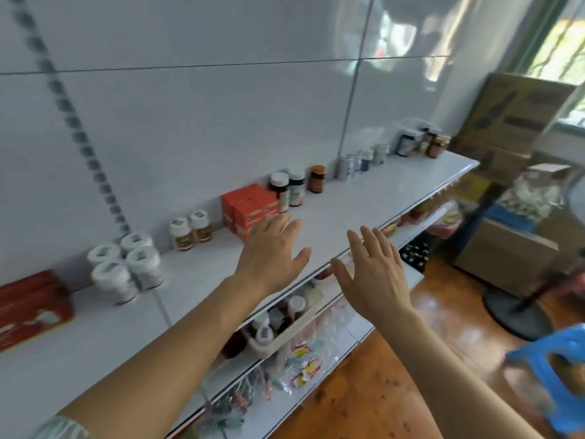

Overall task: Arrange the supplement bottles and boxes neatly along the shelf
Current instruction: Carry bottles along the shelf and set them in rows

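Observation:
A white shelf (364,198) runs from lower left to upper right along a white back panel. Along its back stand a dark red box (30,307), several white-capped jars (126,267), two small white-capped bottles (190,229), orange boxes (250,209), dark bottles (289,188), a brown bottle (317,178), small white bottles (357,161) and jars at the far end (421,141). My left hand (272,248) hovers over the shelf just in front of the orange boxes, fingers straight, holding nothing. My right hand (373,274) is spread open over the shelf's front edge, empty.
Lower shelves hold a white basket of bottles (278,327) and plastic packets (304,365). Stacked cardboard boxes (512,115) stand past the shelf's far end. A fan base (519,312) and a blue plastic stool (557,375) stand on the wooden floor at right.

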`<action>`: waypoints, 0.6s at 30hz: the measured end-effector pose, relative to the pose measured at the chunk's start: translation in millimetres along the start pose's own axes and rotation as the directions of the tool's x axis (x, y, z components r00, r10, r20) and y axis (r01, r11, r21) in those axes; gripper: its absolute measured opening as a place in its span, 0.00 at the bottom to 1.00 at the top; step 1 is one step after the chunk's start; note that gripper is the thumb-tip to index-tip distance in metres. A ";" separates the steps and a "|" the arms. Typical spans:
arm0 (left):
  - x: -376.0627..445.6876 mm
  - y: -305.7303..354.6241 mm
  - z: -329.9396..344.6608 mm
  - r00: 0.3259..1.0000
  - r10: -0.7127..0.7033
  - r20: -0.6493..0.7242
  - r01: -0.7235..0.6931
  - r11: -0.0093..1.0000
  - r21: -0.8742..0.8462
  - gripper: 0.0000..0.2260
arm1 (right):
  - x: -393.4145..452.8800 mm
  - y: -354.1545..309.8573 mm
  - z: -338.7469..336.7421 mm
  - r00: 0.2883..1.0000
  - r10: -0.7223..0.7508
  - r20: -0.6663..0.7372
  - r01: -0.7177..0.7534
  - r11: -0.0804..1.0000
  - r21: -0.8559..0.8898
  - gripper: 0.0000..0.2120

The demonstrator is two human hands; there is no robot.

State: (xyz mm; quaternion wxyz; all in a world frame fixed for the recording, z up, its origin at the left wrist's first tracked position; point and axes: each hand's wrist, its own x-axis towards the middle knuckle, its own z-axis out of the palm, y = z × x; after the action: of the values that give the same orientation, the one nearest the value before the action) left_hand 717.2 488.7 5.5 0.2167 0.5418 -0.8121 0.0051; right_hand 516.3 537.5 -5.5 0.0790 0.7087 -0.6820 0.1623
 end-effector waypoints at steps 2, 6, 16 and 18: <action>35.2 21.6 19.6 0.999 0.044 0.005 -0.044 0.999 -0.027 0.28 | 14.4 31.7 1.7 0.999 0.047 -0.015 -0.047 0.999 -0.010 0.31; 111.2 66.3 57.0 0.993 0.118 0.015 -0.116 0.989 -0.091 0.27 | 50.7 96.4 1.2 0.993 0.107 -0.044 -0.109 0.992 -0.070 0.31; 295.3 182.1 132.0 0.953 0.302 0.018 -0.296 0.941 -0.162 0.25 | 145.0 263.9 -5.3 0.946 0.311 -0.089 -0.321 0.937 -0.134 0.30; 323.0 202.9 150.3 0.945 0.326 0.034 -0.316 0.934 -0.163 0.25 | 161.0 295.5 -2.7 0.938 0.335 -0.096 -0.345 0.929 -0.132 0.30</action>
State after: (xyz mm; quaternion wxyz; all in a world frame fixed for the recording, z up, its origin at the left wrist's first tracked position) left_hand 383.1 252.4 30.7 0.2300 0.3833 -0.8937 -0.0394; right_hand 225.5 369.9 19.1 0.1259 0.5660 -0.8012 0.1480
